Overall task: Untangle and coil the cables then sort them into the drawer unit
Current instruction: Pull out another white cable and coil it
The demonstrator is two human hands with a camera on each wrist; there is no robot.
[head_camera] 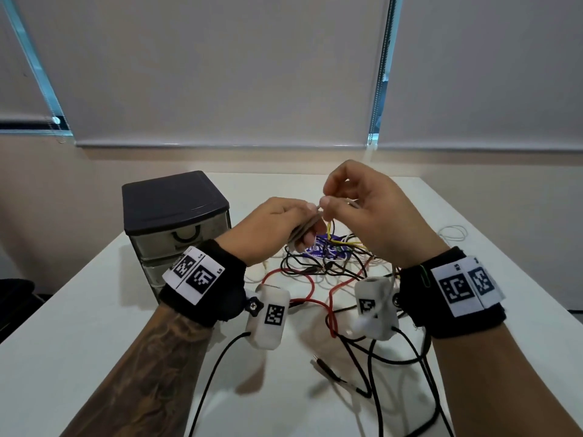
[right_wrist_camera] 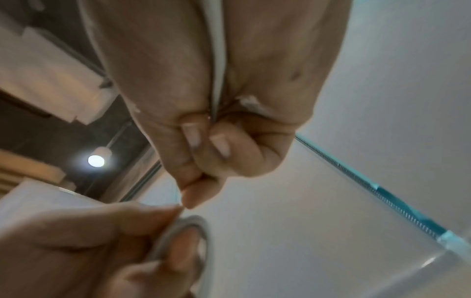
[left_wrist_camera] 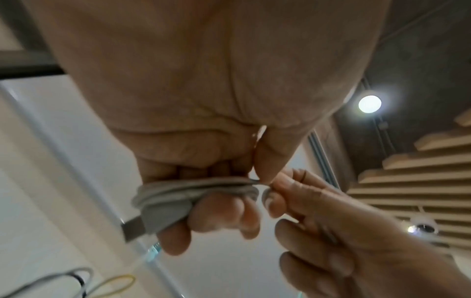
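Tangled cables (head_camera: 331,269) block the table (head_camera: 94,357) beside the drawer unit (head_camera: 176,216).

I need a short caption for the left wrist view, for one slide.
Left hand grips a coiled grey cable while the right hand pinches its loose end.

From my left wrist camera I see my left hand (left_wrist_camera: 203,141) from below, its fingers (left_wrist_camera: 216,211) curled round a coil of grey cable (left_wrist_camera: 178,191) whose grey plug with a metal USB end (left_wrist_camera: 135,227) sticks out at the lower left. My right hand (left_wrist_camera: 344,231) comes in from the lower right, and its fingertips (left_wrist_camera: 276,201) pinch the cable right beside my left thumb (left_wrist_camera: 272,157). A lit ceiling lamp (left_wrist_camera: 369,103) glows beyond, and blurred loops of grey and yellow wire (left_wrist_camera: 114,282) show at the bottom left.
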